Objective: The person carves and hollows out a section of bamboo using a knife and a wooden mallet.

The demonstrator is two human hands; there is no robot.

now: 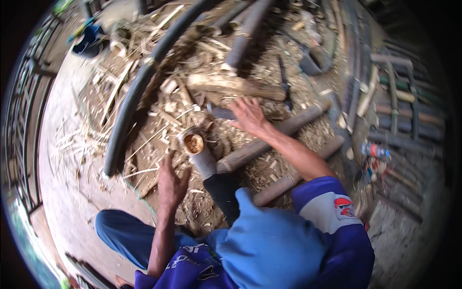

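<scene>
Nearest, at the lower edge, a blue cap [267, 241] and a blue and white shirt [332, 216] fill the view, with a knee in blue trousers [120, 236] to the left. Just beyond, the left hand [171, 185] rests low over the littered ground [67, 183], its grip loose and part-open, holding nothing, fingers pointing up toward a short bamboo section [198, 153]. That section stands tilted, its cut open end facing up and showing a pale brown inside; the left hand is just beside it, and I cannot tell whether it touches. Farther on, the right hand [248, 115] reaches out with fingers spread flat, palm down, over a dark flat blade-like object [220, 112], probably touching it, though blur makes that unsure. Long bamboo poles [269, 139] lie slanted under the right forearm. Around them lie split strips and shavings [144, 125]. Beyond, a thick black curved pipe [139, 82] arcs across the heap, and more dark poles [245, 29] lie at the far edge.
</scene>
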